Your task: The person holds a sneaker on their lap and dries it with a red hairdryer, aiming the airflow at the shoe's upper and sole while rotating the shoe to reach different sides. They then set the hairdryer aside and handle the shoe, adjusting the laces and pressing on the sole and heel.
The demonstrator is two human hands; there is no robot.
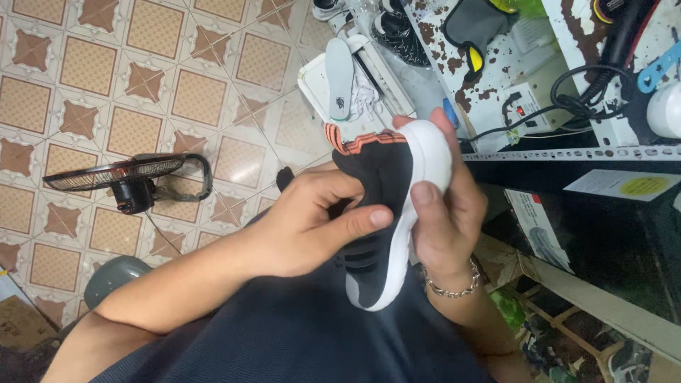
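- Head view: the person holds a black knit sneaker with a white rubber sole and orange stripes at the collar [379,213] in front of the body, above the lap, sole edge turned to the person's right.
- The left hand [312,220] lies over the upper; its fingers [333,188] are curled together onto the black fabric and the thumb stretches toward the sole edge.
- The right hand [447,220] cups the sneaker from the sole side; its fingers [447,131] wrap behind the white heel and the thumb presses the sole rim, so the hand is clamped on the shoe. A silver chain bracelet [454,284] sits on that wrist.
- On the patterned tile floor [92,64] a small black fan [128,181] lies well apart to the left.
- Beyond the sneaker, a white insole [339,78] rests on a white box [312,81].
- To the right, a white rusted metal surface [496,64] carries a black cable [574,99].
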